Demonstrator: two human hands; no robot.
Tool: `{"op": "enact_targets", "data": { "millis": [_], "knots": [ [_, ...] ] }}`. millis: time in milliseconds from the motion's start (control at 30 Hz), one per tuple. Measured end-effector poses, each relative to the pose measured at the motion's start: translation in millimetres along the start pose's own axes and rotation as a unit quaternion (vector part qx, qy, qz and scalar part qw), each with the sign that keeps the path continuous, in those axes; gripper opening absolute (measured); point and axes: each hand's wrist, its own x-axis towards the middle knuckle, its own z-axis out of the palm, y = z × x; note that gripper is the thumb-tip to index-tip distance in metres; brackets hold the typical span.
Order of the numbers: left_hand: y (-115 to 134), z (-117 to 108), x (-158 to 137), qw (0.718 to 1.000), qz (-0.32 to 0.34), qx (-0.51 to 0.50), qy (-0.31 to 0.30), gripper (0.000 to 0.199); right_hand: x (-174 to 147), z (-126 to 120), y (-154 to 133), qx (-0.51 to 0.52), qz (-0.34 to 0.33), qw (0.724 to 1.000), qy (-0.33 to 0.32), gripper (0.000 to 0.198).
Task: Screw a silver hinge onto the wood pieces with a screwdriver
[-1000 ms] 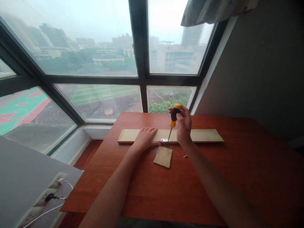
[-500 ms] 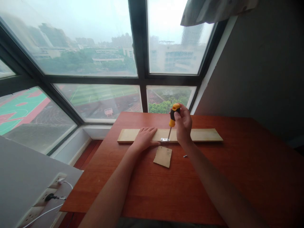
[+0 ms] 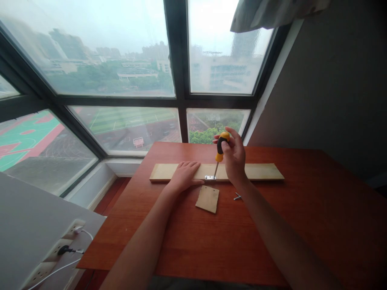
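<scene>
Gripping the screwdriver (image 3: pixel 220 150) upright on the small metal bracket (image 3: pixel 210 177), the right hand (image 3: pixel 234 159) seems to be mid-screw, while the left hand (image 3: pixel 184 175), fingers spread, pins the wooden strip (image 3: pixel 260 171); steady downward pressure matters next.

The right hand (image 3: pixel 234 159) loosened its grip (fingers spread) on the screwdriver (image 3: pixel 220 151).

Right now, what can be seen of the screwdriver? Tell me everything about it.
The screwdriver has a stubby yellow and black handle, plastic or rubber by its look, and a thin metal shaft. It stands nearly upright, leaning slightly, with its tip down on a small metal bracket at the near edge of a long pale wooden board. The right hand grips the handle, fingers curled over its top.
</scene>
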Motion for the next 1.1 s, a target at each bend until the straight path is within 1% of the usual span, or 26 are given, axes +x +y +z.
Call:
{"op": "enact_targets", "data": {
  "millis": [33,100,200,267,300,367,433,467,533,667,733,800,867,933,1033,1100],
  "knots": [
    [-0.1,0.2,0.1,1.0,0.001,0.0,0.001,0.072,0.1,0.0,-0.9,0.004,-0.003,1.0,-0.008,0.035],
    [0.1,0.3,0.2,1.0,0.001,0.0,0.001,0.072,0.7,-0.6,-2.6,-0.028,-0.02,0.999,-0.01,0.032],
    [0.6,-0.5,0.2,1.0,-0.002,0.001,0.001,0.072,2.1,-1.8,-3.5,-0.123,-0.054,0.991,0.015,0.031],
    [0.7,-0.7,0.3,1.0,-0.002,0.002,0.001,0.072,2.7,-2.1,-2.4,-0.153,-0.063,0.986,0.028,0.034],
    [0.6,-0.5,0.3,1.0,-0.002,0.002,0.0,0.072,2.8,-2.0,-1.6,-0.145,-0.06,0.987,0.027,0.035],
    [0.1,0.3,0.4,1.0,-0.002,0.002,0.0,0.071,2.7,-1.3,-0.1,-0.095,-0.05,0.994,0.013,0.036],
    [-0.6,1.4,0.4,1.0,-0.001,0.003,0.002,0.072,2.5,-0.6,0.4,-0.049,-0.049,0.998,-0.006,0.033],
    [-0.9,1.9,0.3,1.0,-0.001,0.003,0.004,0.072,2.5,-0.5,0.3,-0.044,-0.052,0.998,-0.012,0.032],
    [-1.4,2.7,0.2,1.0,0.001,0.005,0.005,0.072,2.8,-1.0,-0.5,-0.073,-0.065,0.995,-0.004,0.031],
    [-2.0,3.2,-0.1,1.0,0.003,0.004,0.005,0.073,3.5,-2.8,-0.9,-0.181,-0.088,0.979,0.034,0.031],
    [-2.0,3.1,-0.1,1.0,0.002,0.003,0.004,0.073,2.9,-2.7,-0.4,-0.175,-0.081,0.981,0.024,0.035],
    [-1.9,3.0,-0.1,1.0,0.001,0.004,0.004,0.073,1.8,-1.7,-0.3,-0.126,-0.069,0.99,-0.002,0.038],
    [-1.5,2.8,-0.2,1.0,0.0,0.004,0.004,0.073,0.7,-0.5,-1.0,-0.091,-0.07,0.993,-0.02,0.037],
    [-1.1,2.6,-0.3,1.0,0.0,0.003,0.003,0.073,0.5,0.0,-2.7,-0.107,-0.086,0.99,-0.01,0.032],
    [-0.9,2.6,-0.4,1.0,0.0,0.003,0.004,0.072,1.8,-1.4,-5.2,-0.173,-0.108,0.979,0.023,0.026],
    [-1.0,3.0,-0.2,1.0,0.001,0.005,0.005,0.072,2.6,-2.7,-6.2,-0.19,-0.113,0.975,0.018,0.027]
  ]
}}
